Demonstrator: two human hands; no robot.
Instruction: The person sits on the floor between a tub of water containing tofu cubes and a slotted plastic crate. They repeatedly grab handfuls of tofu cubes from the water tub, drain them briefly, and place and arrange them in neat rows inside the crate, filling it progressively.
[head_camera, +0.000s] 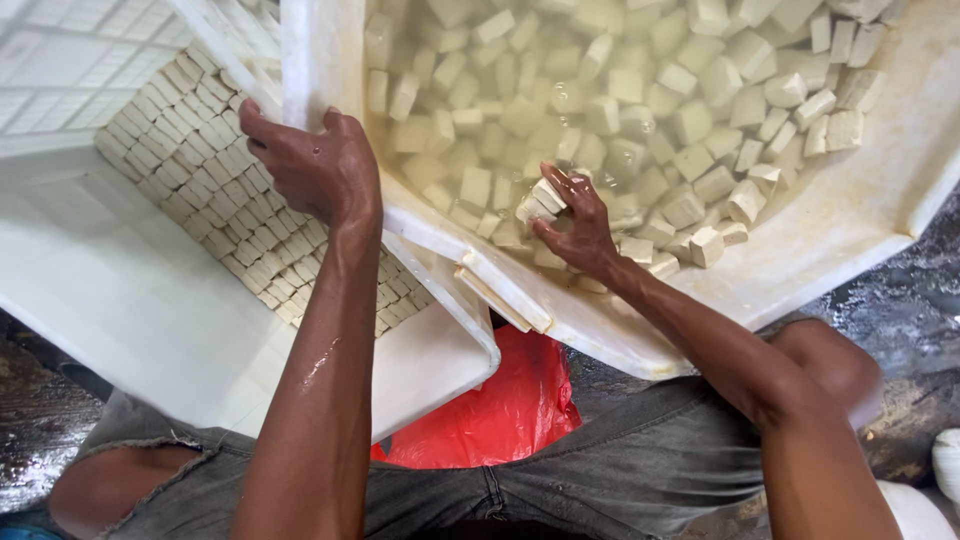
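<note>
My right hand (577, 225) reaches into a large white tub (850, 220) of cloudy water full of pale tofu cubes (690, 120). Its fingers close around a few cubes near the tub's near rim. My left hand (315, 165) rests palm down on the rim between the tub and a white rectangular crate (120, 290) at the left. In that crate, tofu cubes (240, 215) lie packed in tight even rows against the far side.
A red plastic bag (500, 405) lies below the crate's corner, over my lap in grey torn jeans. A white grid-patterned crate (60, 60) stands at the top left. Wet dark floor (900, 300) shows at the right.
</note>
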